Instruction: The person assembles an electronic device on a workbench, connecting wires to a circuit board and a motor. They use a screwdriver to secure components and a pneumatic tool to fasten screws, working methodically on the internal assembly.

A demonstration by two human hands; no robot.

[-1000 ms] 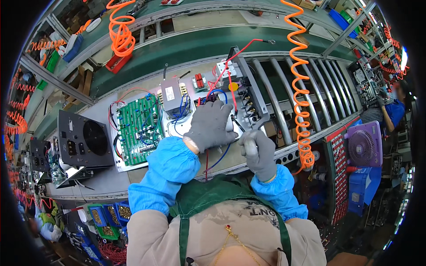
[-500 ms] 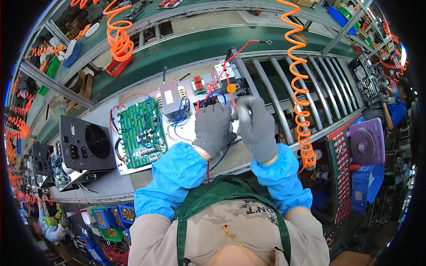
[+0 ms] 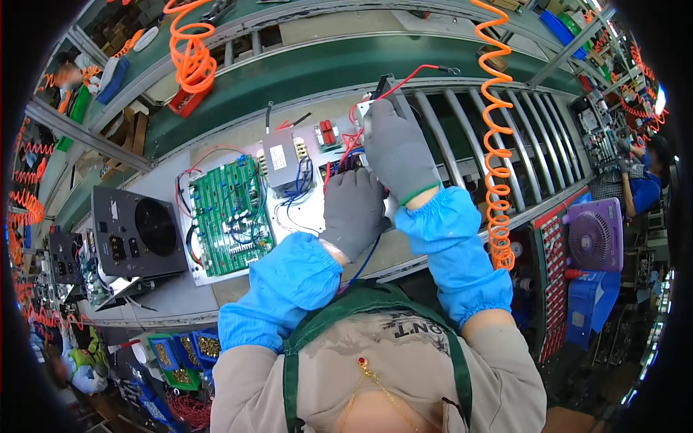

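Both my hands wear grey gloves. My left hand (image 3: 355,211) bends its closed fingers over the near side of a wired part on the metal chassis plate (image 3: 307,209); its fingertips and what they grip are hidden. My right hand (image 3: 399,148) reaches farther out, fingers curled down by a white block (image 3: 363,108) at the plate's far right; its grip is hidden too. Red wires (image 3: 349,140) run between the hands, and one red cable (image 3: 415,70) ends in a ring terminal beyond my right hand. Left of my hands stand a boxy transformer (image 3: 280,160) and a green circuit board (image 3: 229,213).
A dark panel with a round fan (image 3: 137,232) stands at the left. Metal rollers (image 3: 480,137) continue to the right, under a hanging orange coiled hose (image 3: 498,151). Bins of small parts (image 3: 189,351) sit at lower left. A purple fan (image 3: 594,234) and a co-worker (image 3: 646,173) are at right.
My right hand has moved away from me, from beside the left hand to the white block. My left hand has shifted slightly but stays over the wired part.
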